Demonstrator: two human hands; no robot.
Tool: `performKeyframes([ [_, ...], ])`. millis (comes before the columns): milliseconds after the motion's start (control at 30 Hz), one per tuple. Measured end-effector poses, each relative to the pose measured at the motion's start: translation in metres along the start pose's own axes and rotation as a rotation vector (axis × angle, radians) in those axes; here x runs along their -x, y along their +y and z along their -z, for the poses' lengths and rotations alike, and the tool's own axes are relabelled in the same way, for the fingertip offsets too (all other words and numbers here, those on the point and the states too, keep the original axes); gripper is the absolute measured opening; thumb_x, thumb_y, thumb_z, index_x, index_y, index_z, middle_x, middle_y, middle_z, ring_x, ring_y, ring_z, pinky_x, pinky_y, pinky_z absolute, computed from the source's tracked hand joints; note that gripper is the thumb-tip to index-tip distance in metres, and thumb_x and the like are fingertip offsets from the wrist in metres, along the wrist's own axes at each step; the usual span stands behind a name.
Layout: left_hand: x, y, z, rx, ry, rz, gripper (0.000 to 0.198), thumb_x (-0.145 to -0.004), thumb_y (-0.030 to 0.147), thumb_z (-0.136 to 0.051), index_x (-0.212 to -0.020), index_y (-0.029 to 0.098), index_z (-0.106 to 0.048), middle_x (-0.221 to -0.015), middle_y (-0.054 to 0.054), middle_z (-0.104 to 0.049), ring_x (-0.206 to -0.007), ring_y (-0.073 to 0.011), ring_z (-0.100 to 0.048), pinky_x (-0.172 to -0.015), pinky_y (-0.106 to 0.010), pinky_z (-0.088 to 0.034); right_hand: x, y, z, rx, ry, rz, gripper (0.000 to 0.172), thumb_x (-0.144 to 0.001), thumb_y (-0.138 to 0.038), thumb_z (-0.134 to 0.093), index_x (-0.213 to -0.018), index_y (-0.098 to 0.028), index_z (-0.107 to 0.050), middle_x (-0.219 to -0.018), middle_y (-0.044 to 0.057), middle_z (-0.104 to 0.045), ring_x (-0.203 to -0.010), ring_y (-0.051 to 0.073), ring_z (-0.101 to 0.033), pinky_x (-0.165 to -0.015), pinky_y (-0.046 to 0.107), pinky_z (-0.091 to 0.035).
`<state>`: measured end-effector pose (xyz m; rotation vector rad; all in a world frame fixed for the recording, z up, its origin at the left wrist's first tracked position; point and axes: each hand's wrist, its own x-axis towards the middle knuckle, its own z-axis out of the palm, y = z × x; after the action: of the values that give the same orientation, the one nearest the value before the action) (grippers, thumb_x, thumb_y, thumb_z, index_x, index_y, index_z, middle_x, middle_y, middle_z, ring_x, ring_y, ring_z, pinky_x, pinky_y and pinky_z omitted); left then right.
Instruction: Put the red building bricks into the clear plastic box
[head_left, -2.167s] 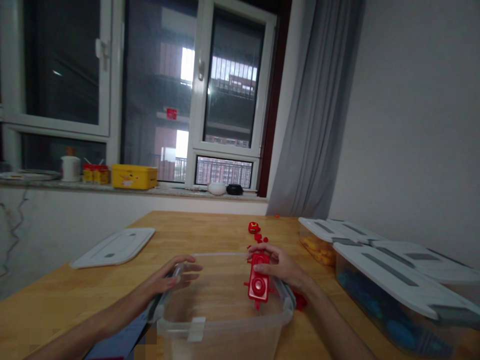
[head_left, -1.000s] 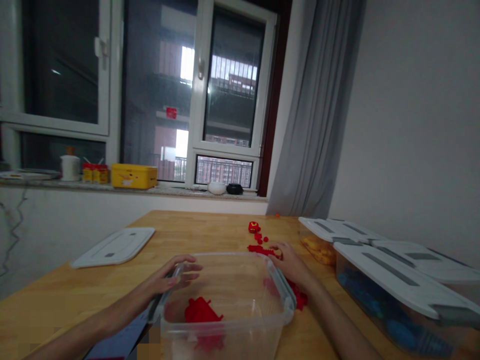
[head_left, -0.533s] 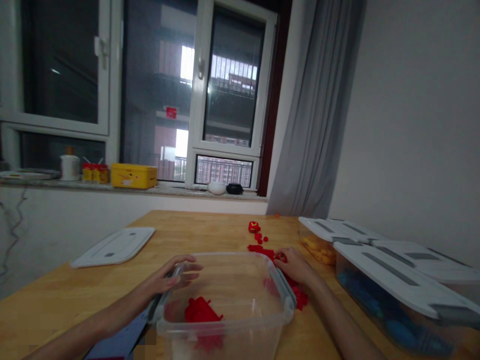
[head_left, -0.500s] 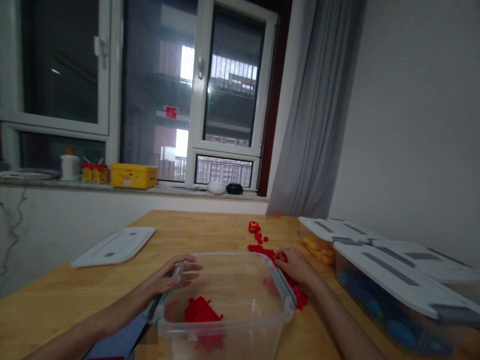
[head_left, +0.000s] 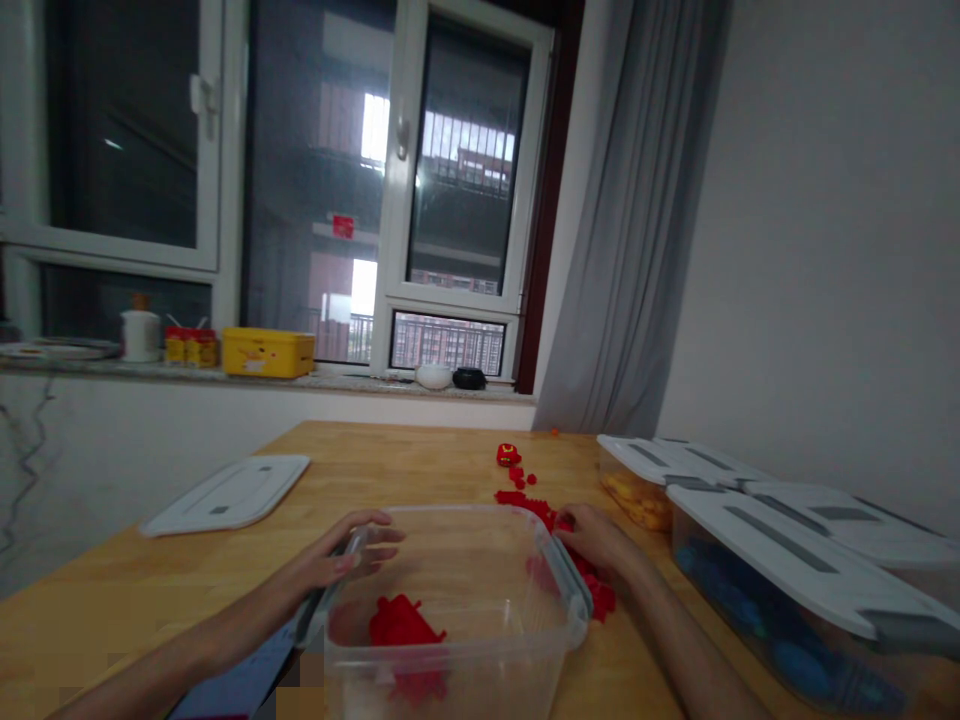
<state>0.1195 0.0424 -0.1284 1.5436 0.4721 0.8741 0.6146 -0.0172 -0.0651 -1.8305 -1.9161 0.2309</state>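
Observation:
A clear plastic box (head_left: pixel 450 655), lidless, stands in front of me with a red plastic piece (head_left: pixel 405 622) inside. My left hand (head_left: pixel 352 550) rests at its left rim, fingers stretched loosely over the edge and apart. Beyond the right rim, my right hand (head_left: pixel 592 535) reaches down into a strip of small red pieces (head_left: pixel 600 590) on the table. Its fingers are bent together among them; the fingertips and anything between them are hidden. A red toy piece with yellow marks (head_left: pixel 508 455) lies farther back, with a few small red bits (head_left: pixel 517 477) near it.
White-lidded clear bins stand on the right, one with orange items (head_left: pixel 637 500), another with blue items (head_left: pixel 780 620). A loose white lid (head_left: pixel 229 495) lies on the wooden table (head_left: pixel 390 465) at left. Behind, a yellow box (head_left: pixel 268 353) sits on the windowsill.
My right hand has shifted slightly, its fingers now bent lower into the red pieces. The left hand, box and red piece inside look the same.

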Motion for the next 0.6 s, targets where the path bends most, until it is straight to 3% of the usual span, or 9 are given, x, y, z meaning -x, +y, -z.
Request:
performKeyframes([
  [167,0.000,0.002,-0.002,-0.009,0.021,-0.006,0.084,-0.063,0.077,-0.091,-0.130,0.033,-0.065,-0.144,-0.018,-0.073,-0.134,-0.0470,-0.066,-0.114,-0.064,-0.041,-0.004,0.003,-0.001,-0.008,0.065,0.061,0.017,-0.088,-0.021,-0.068,-0.098,-0.018,-0.082,-0.105,0.011,-0.083,-0.100,0.025,-0.076,-0.083,0.030,-0.051],
  [367,0.003,0.009,-0.009,-0.023,0.035,0.011,0.080,-0.067,0.073,-0.091,-0.131,0.033,-0.065,-0.146,-0.018,-0.072,-0.136,-0.0457,-0.065,-0.115,-0.063,-0.041,-0.005,0.001,0.001,-0.007,0.088,0.090,0.022,-0.089,-0.019,-0.064,-0.102,-0.017,-0.082,-0.109,0.012,-0.083,-0.101,0.026,-0.076,-0.087,0.032,-0.052],
  [600,0.009,0.014,-0.014,-0.022,0.055,0.000,0.086,-0.064,0.079,-0.088,-0.132,0.033,-0.065,-0.148,-0.018,-0.071,-0.138,-0.0478,-0.064,-0.117,-0.063,-0.042,-0.008,-0.010,0.003,-0.162,0.270,0.158,0.028,-0.091,-0.028,-0.064,-0.108,-0.014,-0.080,-0.114,0.017,-0.080,-0.108,0.031,-0.074,-0.098,0.041,-0.055],
])
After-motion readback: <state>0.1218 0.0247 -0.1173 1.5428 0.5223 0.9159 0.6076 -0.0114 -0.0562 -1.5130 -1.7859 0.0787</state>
